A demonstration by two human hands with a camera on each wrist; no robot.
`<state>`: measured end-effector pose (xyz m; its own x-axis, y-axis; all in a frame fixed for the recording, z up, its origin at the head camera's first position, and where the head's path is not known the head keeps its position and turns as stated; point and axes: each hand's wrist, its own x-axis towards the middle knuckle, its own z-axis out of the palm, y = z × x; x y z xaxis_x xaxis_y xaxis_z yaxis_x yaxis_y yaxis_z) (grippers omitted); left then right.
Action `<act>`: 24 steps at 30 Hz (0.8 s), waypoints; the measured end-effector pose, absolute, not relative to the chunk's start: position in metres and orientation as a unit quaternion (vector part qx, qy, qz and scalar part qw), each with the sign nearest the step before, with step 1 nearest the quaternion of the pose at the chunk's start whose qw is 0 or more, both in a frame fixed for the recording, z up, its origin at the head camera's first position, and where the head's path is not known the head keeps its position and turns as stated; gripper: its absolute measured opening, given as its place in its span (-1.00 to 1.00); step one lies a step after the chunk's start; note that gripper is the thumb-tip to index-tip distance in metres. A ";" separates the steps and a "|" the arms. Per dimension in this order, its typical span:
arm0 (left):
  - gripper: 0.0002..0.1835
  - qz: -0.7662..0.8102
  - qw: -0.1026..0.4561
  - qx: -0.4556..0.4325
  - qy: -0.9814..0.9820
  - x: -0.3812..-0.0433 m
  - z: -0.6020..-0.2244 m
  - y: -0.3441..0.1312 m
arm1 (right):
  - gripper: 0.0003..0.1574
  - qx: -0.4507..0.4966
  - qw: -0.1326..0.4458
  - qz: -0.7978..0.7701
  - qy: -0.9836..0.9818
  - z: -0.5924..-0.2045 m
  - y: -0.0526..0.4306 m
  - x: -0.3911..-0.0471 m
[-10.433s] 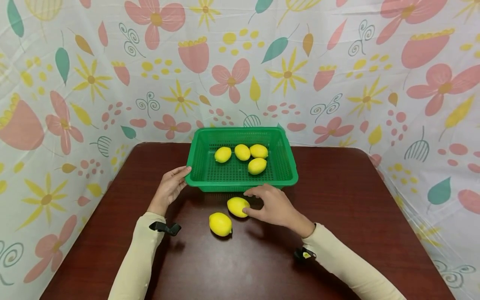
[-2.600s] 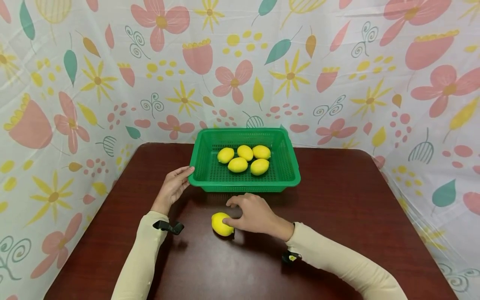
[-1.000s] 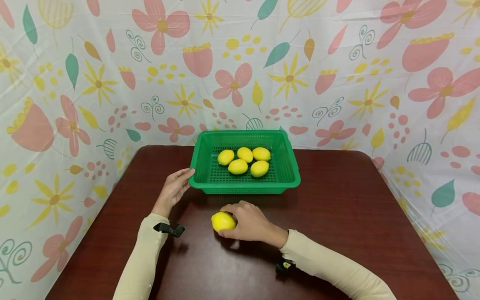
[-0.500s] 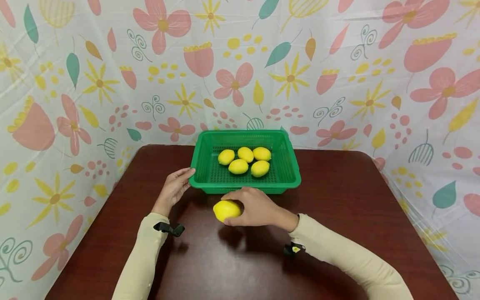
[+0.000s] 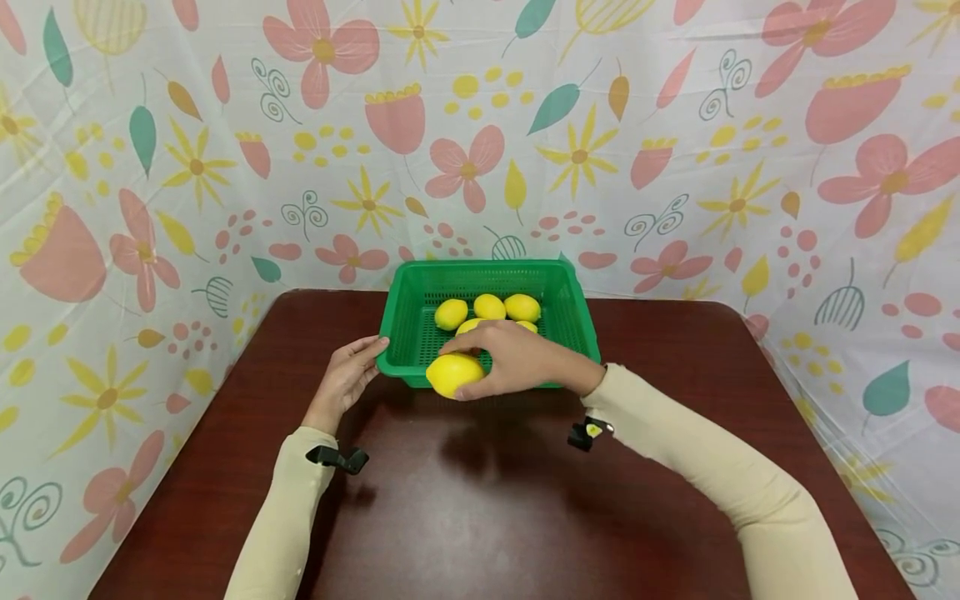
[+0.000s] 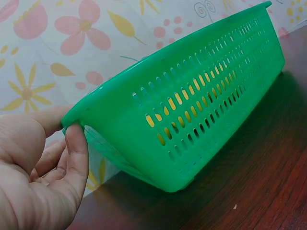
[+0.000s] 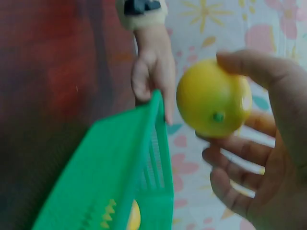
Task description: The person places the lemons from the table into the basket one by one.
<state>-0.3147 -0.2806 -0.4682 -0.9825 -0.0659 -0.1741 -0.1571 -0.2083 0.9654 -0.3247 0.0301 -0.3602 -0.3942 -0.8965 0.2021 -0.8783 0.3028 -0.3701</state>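
Observation:
My right hand point(image 5: 513, 358) holds a yellow lemon point(image 5: 453, 375) between thumb and fingers, raised in front of the near rim of a green plastic basket point(image 5: 397, 358). In the right wrist view the held lemon point(image 7: 213, 98) shows its green-tipped end, beside the basket wall. Several more lemons point(image 5: 451, 314) lie in the basket, two of them partly covered by the right hand. My left hand point(image 5: 345, 379) pinches the basket's left front corner; in the left wrist view its thumb and forefinger grip the rim point(image 6: 72, 117).
A dark reddish-brown table point(image 5: 450, 517) bears the basket near its back edge. Behind and at both sides hangs a white sheet point(image 5: 480, 167) printed with flowers and leaves. Black camera straps point(image 5: 337, 458) sit on both wrists.
The right hand has gripped the last lemon on the table and lifted it up toward the basket's front rim. Earlier, another lemon went into the basket. The left hand has stayed at the corner.

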 end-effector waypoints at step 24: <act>-0.37 0.769 0.023 -0.090 0.633 -0.315 -0.470 -0.280 | -0.19 -0.577 0.119 -0.165 0.791 -0.349 -0.002 -0.434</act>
